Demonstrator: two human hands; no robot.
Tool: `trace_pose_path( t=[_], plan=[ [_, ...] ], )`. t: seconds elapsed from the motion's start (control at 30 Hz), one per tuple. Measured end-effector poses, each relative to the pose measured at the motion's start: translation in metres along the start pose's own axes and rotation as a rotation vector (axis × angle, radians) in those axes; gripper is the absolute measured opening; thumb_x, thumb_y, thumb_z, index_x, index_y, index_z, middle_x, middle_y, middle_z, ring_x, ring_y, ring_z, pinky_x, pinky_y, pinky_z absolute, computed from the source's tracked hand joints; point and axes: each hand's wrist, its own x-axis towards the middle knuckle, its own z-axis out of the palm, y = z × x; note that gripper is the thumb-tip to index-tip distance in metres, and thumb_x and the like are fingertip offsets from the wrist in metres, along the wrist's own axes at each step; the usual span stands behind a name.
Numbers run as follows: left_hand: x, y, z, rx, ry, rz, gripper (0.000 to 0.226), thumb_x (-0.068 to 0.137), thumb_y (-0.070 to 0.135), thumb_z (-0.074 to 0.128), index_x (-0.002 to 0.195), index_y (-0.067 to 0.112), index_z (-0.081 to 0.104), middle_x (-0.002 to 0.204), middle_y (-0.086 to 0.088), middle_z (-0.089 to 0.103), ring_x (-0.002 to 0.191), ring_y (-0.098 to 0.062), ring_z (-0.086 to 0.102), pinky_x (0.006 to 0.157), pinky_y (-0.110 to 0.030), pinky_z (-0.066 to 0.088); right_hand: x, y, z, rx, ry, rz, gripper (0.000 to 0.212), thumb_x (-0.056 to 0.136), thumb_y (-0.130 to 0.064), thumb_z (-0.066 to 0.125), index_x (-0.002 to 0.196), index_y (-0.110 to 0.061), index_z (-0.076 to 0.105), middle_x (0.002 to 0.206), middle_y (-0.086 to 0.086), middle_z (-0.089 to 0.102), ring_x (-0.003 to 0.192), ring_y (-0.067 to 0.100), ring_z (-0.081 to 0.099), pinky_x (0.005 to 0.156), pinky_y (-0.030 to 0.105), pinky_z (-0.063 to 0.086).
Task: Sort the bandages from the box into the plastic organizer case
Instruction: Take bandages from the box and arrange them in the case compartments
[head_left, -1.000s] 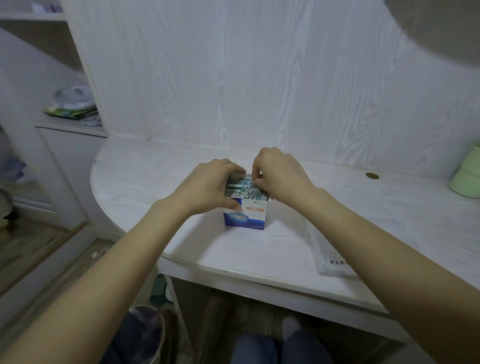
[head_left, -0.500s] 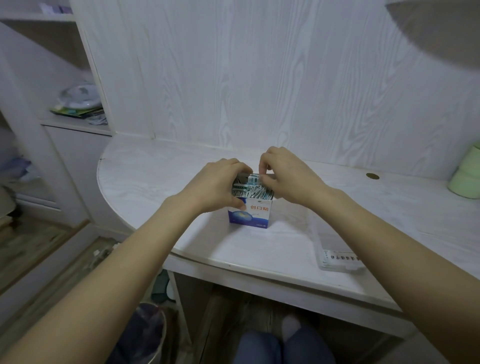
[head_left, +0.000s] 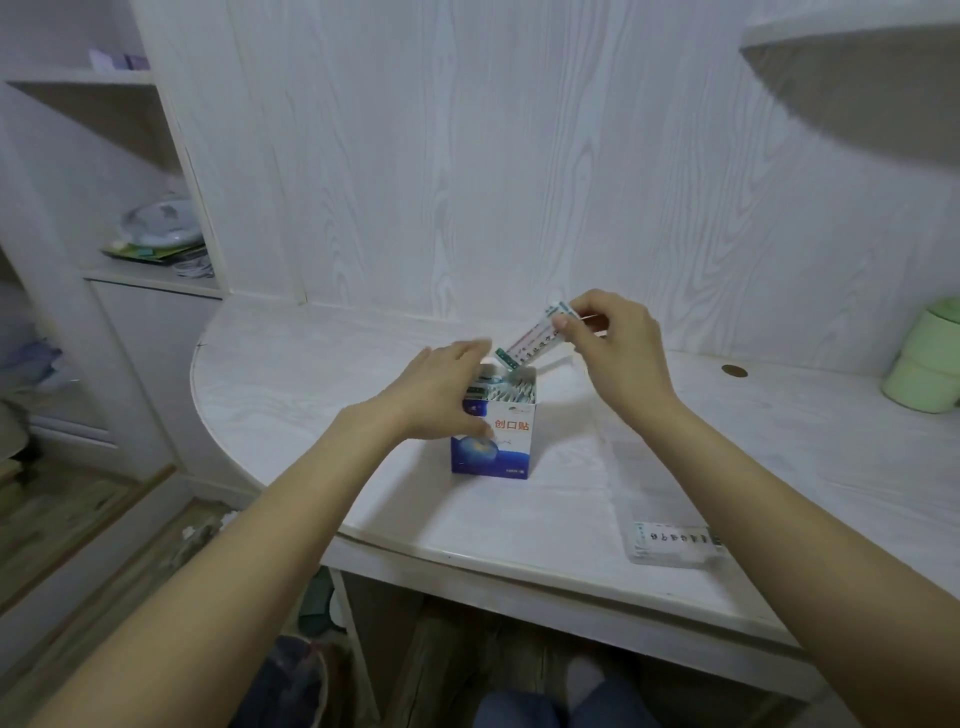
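Now right hand (head_left: 618, 353) pinches one bandage (head_left: 535, 343) above box (head_left: 493, 441).

Bare forearms, no sleeves; blue trousers (head_left: 524, 709) below.

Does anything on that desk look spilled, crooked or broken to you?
Nothing stands out. The bandage box stands upright and open on the desk, steadied by the left hand. The right hand pinches a small stack of bandages tilted above it. The clear organizer case lies flat near the edge.

Open blue-white box (head_left: 491, 441) upright, bandages (head_left: 535, 340) tilted above, clear case (head_left: 675, 545) flat
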Motion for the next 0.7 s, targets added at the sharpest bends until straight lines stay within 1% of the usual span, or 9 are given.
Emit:
trace_pose_path(
  t=[0.03, 0.1, 0.17, 0.23, 0.27, 0.33, 0.43, 0.57, 0.7],
  plan=[
    [-0.004, 0.005, -0.001, -0.125, 0.021, -0.007, 0.105, 0.074, 0.040, 0.076, 0.151, 0.020, 0.008, 0.156, -0.004, 0.016, 0.140, -0.022, 0.024, 0.114, -0.038, 0.024, -0.001, 0.000, -0.006, 0.058, 0.018, 0.031, 0.012, 0.092, -0.017, 0.060, 0.082, -0.014, 0.066, 0.081, -0.002, 0.067, 0.078, 0.011, 0.061, 0.070, 0.022, 0.050],
    [-0.014, 0.023, -0.005, -0.478, 0.152, 0.014, 0.100, 0.080, 0.039, 0.071, 0.151, 0.026, 0.001, 0.155, 0.005, 0.012, 0.136, -0.010, 0.028, 0.110, -0.032, 0.030, -0.006, -0.001, -0.020, 0.192, 0.012, 0.093, 0.011, 0.091, -0.014, 0.061, 0.084, -0.010, 0.068, 0.081, 0.000, 0.069, 0.073, 0.008, 0.063, 0.070, 0.022, 0.054],
    [-0.024, 0.048, -0.009, -0.686, 0.270, 0.075, 0.079, 0.089, 0.039, 0.059, 0.151, 0.028, 0.011, 0.151, 0.011, 0.022, 0.128, 0.004, 0.032, 0.099, -0.013, 0.034, -0.015, 0.001, -0.032, 0.342, -0.030, 0.147, 0.010, 0.091, -0.010, 0.061, 0.085, -0.006, 0.069, 0.081, 0.005, 0.070, 0.069, 0.007, 0.063, 0.069, 0.018, 0.054],
    [-0.027, 0.068, -0.009, -0.779, 0.298, 0.108, 0.057, 0.095, 0.038, 0.047, 0.147, 0.027, 0.025, 0.145, 0.010, 0.035, 0.122, 0.004, 0.039, 0.085, 0.002, 0.034, -0.026, 0.004, -0.040, 0.451, -0.089, 0.177, 0.010, 0.090, -0.007, 0.061, 0.085, -0.006, 0.070, 0.080, 0.005, 0.070, 0.070, 0.007, 0.063, 0.069, 0.017, 0.052],
    [-0.027, 0.075, -0.010, -0.798, 0.277, 0.098, 0.047, 0.098, 0.036, 0.043, 0.143, 0.026, 0.035, 0.138, 0.008, 0.044, 0.115, 0.002, 0.046, 0.079, 0.002, 0.037, -0.031, 0.006, -0.043, 0.486, -0.113, 0.187, 0.011, 0.090, -0.005, 0.061, 0.084, -0.007, 0.070, 0.079, 0.003, 0.070, 0.071, 0.007, 0.063, 0.069, 0.016, 0.052],
    [-0.024, 0.087, -0.008, -0.827, 0.184, 0.084, 0.034, 0.101, 0.030, 0.038, 0.127, 0.018, 0.055, 0.116, 0.001, 0.062, 0.093, -0.003, 0.059, 0.072, -0.007, 0.043, -0.039, 0.010, -0.050, 0.533, -0.141, 0.200, 0.014, 0.089, -0.003, 0.060, 0.082, -0.010, 0.071, 0.076, 0.000, 0.070, 0.072, 0.006, 0.064, 0.070, 0.015, 0.051],
    [-0.024, 0.099, 0.000, -0.974, -0.013, 0.070, 0.034, 0.103, 0.022, 0.035, 0.113, 0.005, 0.062, 0.096, -0.009, 0.072, 0.073, -0.011, 0.067, 0.066, -0.018, 0.052, -0.048, 0.017, -0.060, 0.541, -0.177, 0.203, 0.016, 0.090, 0.000, 0.059, 0.086, -0.011, 0.071, 0.081, 0.001, 0.072, 0.075, 0.008, 0.066, 0.072, 0.016, 0.051],
    [-0.022, 0.108, 0.018, -1.047, -0.019, 0.030, 0.028, 0.101, 0.020, 0.043, 0.107, 0.002, 0.064, 0.091, -0.012, 0.072, 0.064, -0.012, 0.065, 0.060, -0.020, 0.052, -0.062, 0.024, -0.072, 0.522, -0.201, 0.252, 0.016, 0.089, 0.001, 0.060, 0.094, -0.010, 0.071, 0.088, 0.007, 0.071, 0.078, 0.007, 0.066, 0.072, 0.017, 0.053],
    [-0.023, 0.126, 0.039, -1.149, 0.026, 0.023, 0.019, 0.095, 0.011, 0.054, 0.107, 0.001, 0.063, 0.089, -0.013, 0.071, 0.069, -0.017, 0.070, 0.064, -0.024, 0.057, -0.078, 0.037, -0.084, 0.385, -0.153, 0.299, 0.008, 0.082, -0.009, 0.070, 0.086, -0.015, 0.072, 0.076, 0.001, 0.071, 0.068, 0.006, 0.063, 0.062, 0.018, 0.051]
  ],
)
